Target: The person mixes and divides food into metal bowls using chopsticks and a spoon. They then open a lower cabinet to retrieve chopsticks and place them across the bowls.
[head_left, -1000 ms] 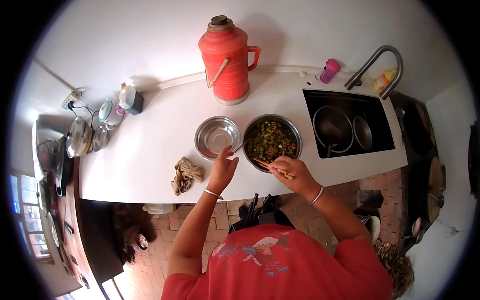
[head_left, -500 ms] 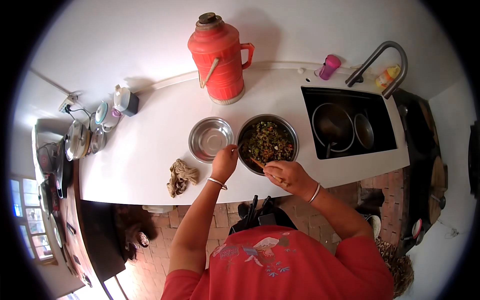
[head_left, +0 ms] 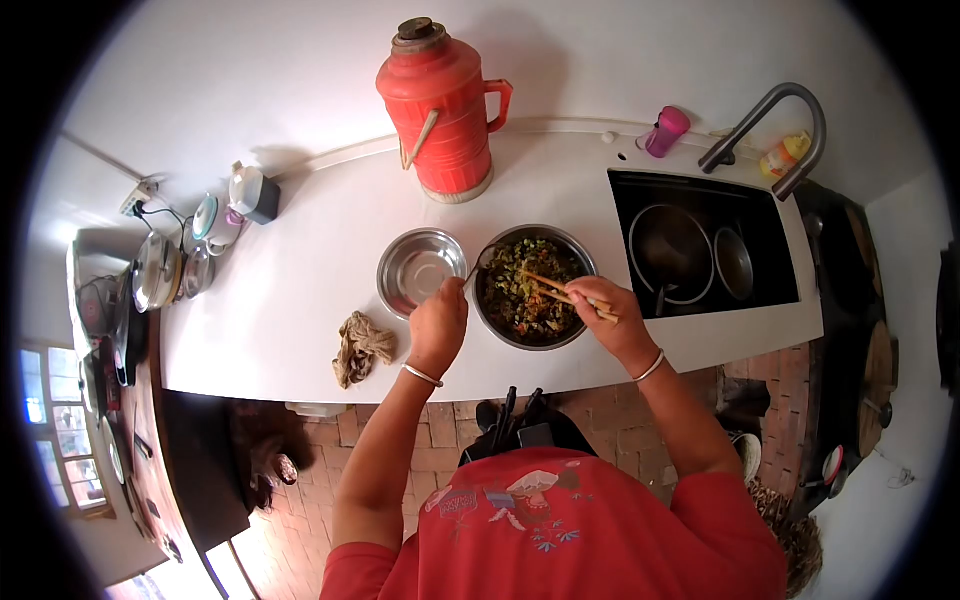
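two chopsticks are pinched in the right hand, tips in the chopped food inside the steel bowl; left of that bowl, the left hand curls around a metal utensil.

Red short-sleeved shirt with a multicoloured print; 2 slim pale bracelets.

daylight from window at left, lower-left floor washed out. thermos throws soft shadow on wall. heavy fisheye bend, black corners.
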`<state>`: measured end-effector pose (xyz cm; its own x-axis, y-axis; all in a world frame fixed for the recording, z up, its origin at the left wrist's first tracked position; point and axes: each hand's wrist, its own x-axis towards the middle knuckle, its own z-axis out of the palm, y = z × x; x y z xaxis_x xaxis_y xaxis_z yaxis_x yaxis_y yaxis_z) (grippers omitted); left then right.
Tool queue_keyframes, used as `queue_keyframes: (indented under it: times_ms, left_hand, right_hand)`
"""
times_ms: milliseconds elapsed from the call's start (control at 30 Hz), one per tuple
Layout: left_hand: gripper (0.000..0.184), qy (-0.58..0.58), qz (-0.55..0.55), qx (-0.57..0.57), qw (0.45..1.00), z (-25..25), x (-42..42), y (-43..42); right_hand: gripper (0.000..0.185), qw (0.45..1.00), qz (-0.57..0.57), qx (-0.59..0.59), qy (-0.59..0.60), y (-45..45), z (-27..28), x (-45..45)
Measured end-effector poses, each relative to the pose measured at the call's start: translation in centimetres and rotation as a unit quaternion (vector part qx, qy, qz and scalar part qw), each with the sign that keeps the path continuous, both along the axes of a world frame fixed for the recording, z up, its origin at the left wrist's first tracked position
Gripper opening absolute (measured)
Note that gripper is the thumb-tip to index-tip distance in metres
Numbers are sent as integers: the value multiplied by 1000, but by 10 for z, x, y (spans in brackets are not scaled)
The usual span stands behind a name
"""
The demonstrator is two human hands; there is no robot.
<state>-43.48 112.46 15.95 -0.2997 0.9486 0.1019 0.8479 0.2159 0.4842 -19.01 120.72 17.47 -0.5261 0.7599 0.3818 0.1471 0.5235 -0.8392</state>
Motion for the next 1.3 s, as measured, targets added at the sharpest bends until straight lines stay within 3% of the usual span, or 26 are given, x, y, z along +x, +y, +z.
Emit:
queue_keyframes:
  times_ms: [167,233,300,467,600,667,867,1133,1300]
  left_hand:
    - [13,27,-26,19,999,3,1,-9]
    - [12,35,-35,35,998,4,2,-12]
    - [12,63,-28,-18,997,6,2,-16]
    - [10,104,-35,-71,991,17,6,-16]
    - [9,136,-56,-108,983,11,12,-14]
    - [8,127,-59,-110,984,0,15,-14]
    - [10,83,-60,-100,990,-4,26,-14]
    - [15,4,-34,-97,995,-6,25,-13]
    - [11,26,-54,-59,996,1,29,-11]
  right_hand:
    - [9,993,-78,-84,-7,10,1,11]
    - [10,985,-103,-129,57,10,7,17]
    - [10,985,-120,-108,52,8,16,26]
    - [9,982,-147,-92,-74,-3,18,45]
    - [12,976,-161,-130,-66,-7,-21,43]
    - [16,933,-236,-272,22,-9,-33,37]
    - [22,866,-283,-367,188,-12,-58,31]
    - [20,916,-209,-290,183,5,-39,5]
    - [23,954,-138,-237,123,20,-23,6]
